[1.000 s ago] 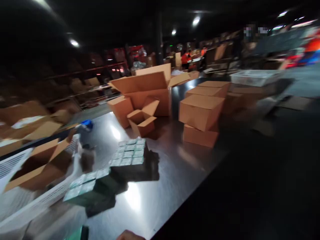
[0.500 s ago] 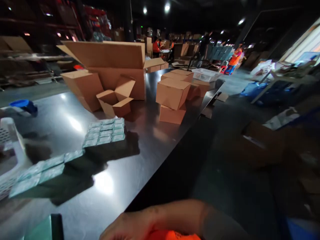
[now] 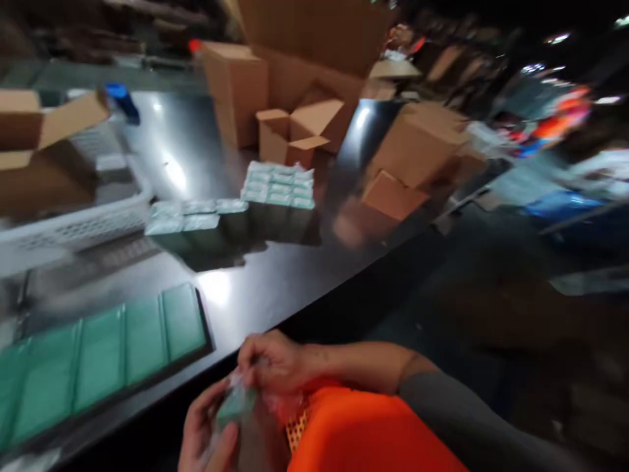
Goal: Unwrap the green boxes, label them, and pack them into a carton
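Observation:
At the table's front edge, my left hand (image 3: 209, 426) is wrapped round a small green box (image 3: 236, 403) that appears to sit in a clear plastic bag. My right hand (image 3: 275, 360) has its fingers closed on the top of the bag, just above the box. To the left lies a row of green boxes (image 3: 142, 337), side by side on the metal table (image 3: 246, 292). Farther back stand two groups of plastic-wrapped packs, one stack (image 3: 280, 183) in neat rows and a lower group (image 3: 184, 216) beside it. Motion blur softens the picture.
A white perforated basket (image 3: 88, 219) with an open carton (image 3: 49, 177) stands at left. Behind are a small open box (image 3: 285, 134), a tall carton (image 3: 240, 95) and stacked cartons (image 3: 417, 144). A yellow perforated basket edge (image 3: 296, 429) shows near my orange garment (image 3: 368, 432). People are blurred far back.
The view has swung left and down. My left hand, the bagged green box and the row of green boxes have come into sight, and my right hand shows more fully.

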